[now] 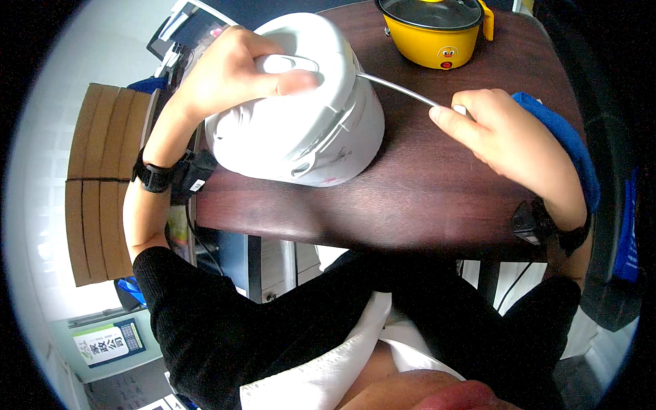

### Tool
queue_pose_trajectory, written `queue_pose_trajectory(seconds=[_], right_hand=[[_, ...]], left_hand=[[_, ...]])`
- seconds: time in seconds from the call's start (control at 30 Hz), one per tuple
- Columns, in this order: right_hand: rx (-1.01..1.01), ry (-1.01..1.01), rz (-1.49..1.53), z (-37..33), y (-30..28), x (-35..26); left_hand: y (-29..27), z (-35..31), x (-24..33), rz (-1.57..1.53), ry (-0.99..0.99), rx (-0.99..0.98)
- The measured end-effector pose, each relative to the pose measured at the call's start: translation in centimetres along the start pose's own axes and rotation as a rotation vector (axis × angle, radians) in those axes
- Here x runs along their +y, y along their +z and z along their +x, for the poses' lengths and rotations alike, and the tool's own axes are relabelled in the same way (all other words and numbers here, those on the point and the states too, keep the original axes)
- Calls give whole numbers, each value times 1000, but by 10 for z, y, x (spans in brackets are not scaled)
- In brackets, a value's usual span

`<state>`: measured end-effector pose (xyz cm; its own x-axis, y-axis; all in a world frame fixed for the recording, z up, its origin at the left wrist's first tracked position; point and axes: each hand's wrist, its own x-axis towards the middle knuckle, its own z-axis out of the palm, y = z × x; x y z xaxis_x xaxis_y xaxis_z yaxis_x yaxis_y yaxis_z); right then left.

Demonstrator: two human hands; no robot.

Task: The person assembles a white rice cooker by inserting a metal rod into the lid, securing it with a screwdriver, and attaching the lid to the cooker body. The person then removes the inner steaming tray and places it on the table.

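A white rice cooker (301,137) with a rounded lid sits tilted-looking on the dark brown table, left of its middle. My left hand (236,72) lies over the lid, its thumb and fingers around the pale lid handle (283,65). From the cooker's right side a thin grey cord (398,87) runs taut to my right hand (488,126). The fingers of that hand are closed around the cord's end, where a small white piece (460,109) shows, perhaps the plug. Most of that end is hidden in the grip.
A yellow electric pot (434,37) with a glass lid stands at the back right of the table (437,198). Blue cloth (547,119) lies beyond my right forearm. Brown cardboard (102,184) stands at the left, and a black chair part (608,260) at the right.
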<state>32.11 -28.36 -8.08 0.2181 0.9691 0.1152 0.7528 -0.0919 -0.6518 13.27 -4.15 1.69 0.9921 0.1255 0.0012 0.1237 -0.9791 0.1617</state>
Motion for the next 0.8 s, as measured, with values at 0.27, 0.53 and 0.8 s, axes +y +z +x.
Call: queue_pose_trajectory(seconds=[0.27, 0.53, 0.8], right_hand=[[232, -69, -377, -16, 15, -17], [163, -173, -376, -9, 6, -21], [-464, 248, 1317, -15, 7, 5]], left_hand=[[0, 2, 7, 51, -65, -25], [-1, 1, 14, 51, -64, 0], [-1, -4, 13, 21, -61, -24]])
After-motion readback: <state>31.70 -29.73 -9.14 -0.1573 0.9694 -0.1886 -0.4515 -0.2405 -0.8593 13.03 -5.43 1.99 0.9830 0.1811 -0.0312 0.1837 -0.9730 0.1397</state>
